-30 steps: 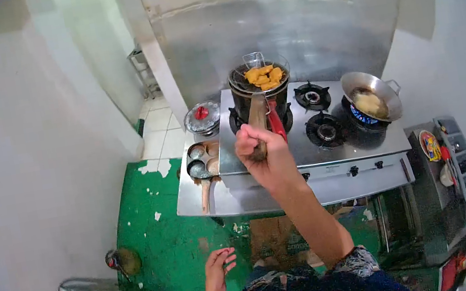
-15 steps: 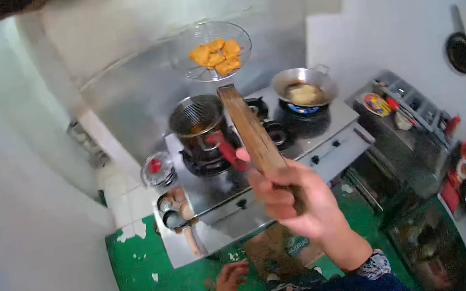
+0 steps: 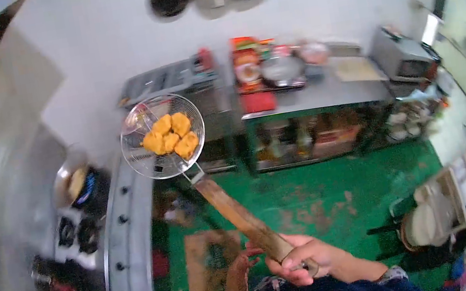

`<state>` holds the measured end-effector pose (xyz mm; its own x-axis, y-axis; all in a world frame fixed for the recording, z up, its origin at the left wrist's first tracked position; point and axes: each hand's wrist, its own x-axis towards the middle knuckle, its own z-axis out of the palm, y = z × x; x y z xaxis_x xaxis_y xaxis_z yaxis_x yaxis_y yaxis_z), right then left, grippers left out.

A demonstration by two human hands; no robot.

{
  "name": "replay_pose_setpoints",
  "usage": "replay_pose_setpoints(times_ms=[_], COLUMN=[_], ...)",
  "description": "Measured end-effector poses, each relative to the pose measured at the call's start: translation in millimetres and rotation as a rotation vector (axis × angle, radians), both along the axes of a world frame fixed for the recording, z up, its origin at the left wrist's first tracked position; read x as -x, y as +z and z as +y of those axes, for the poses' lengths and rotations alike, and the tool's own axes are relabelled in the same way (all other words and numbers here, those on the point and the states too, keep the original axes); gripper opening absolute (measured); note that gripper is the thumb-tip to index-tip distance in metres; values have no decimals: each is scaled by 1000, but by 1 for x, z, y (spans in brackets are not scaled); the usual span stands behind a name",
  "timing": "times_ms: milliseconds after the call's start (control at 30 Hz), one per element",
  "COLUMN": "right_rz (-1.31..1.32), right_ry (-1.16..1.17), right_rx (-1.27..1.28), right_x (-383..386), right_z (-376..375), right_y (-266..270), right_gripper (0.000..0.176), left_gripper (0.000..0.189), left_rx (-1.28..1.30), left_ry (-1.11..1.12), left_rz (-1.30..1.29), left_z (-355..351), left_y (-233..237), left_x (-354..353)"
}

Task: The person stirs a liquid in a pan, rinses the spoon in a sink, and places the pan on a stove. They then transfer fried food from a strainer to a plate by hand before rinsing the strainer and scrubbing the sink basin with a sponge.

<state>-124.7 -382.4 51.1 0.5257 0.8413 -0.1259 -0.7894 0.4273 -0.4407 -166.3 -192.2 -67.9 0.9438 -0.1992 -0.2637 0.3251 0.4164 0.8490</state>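
My right hand (image 3: 308,258) is wrapped round the lower end of a long wooden handle. It belongs to a wire skimmer (image 3: 142,156) that reaches out ahead and to the left. Several golden fried pieces (image 3: 168,142) lie together in its shallow round basket. Close to the handle's left side is my left hand (image 3: 244,264), fingers loosely stretched and holding nothing; whether they touch the handle is hard to see.
Left stands a steel stove (image 3: 112,227) with a wok (image 3: 73,178) over a lit burner and a dark pot (image 3: 62,285). Ahead, a steel table (image 3: 323,93) bears a metal bowl (image 3: 283,70) and red packets. A microwave (image 3: 406,58) sits further right; a container with a white round lid (image 3: 422,228) stands low right.
My view has turned right, away from the stove towards the tables. The skimmer with the fried pieces has swung round with my right hand and is lower. My left hand has come nearer the handle.
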Motion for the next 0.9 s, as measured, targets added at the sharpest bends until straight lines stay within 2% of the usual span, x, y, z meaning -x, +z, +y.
replay_pose_setpoints(times_ms=[67,100,133,167,233,333,367,433,500,633,733,767,833,900], right_rz=[60,98,104,105,112,160,165,163,201,253,280,286,257,309], right_ry=[-133,-236,-294,-379,-533,-725,-802,-918,-1054,-1310,-1455,-1515,-1620,-1655], right_rx=[34,83,81,86,103,138,131,118,115,217,274,265,255,312], right_x=[11,19,23,36,45,48,45,39,26,-12,-54,-67,-92,-97], right_z=[-61,-91,-117,-140,-177,-235,-252,-276,-319,-374,-431,-449,-488,-522], right_y=[-18,-28,-31,-25,-29,-37,-43,-52,-59,-72,-85,-91,-91,-87], right_gripper=[55,63,63,61,59,54,47,40,32,33,29,25,22,21], left_gripper=[59,64,68,68,71,67,67,60,57,47,45,45,41,39], left_rx=[8,7,7,4,181,324,326,301,239,138,-45,-41,-41,-19], left_ry=[-126,-226,-329,-389,-671,-896,-948,-1029,-1108,-1242,-1395,-1415,-1626,-1677], left_rz=[37,16,-8,-1,70,107,118,310,309,398,300,295,304,316], left_z=[-62,-94,-125,-154,-219,-316,-345,-387,-447,-540,-619,-647,-697,-740], left_y=[-19,-34,-42,-21,15,19,23,31,18,-3,-5,-8,-20,-28], left_x=[-26,-40,-51,-53,-78,-100,-110,-127,-145,-193,-236,-253,-280,-284])
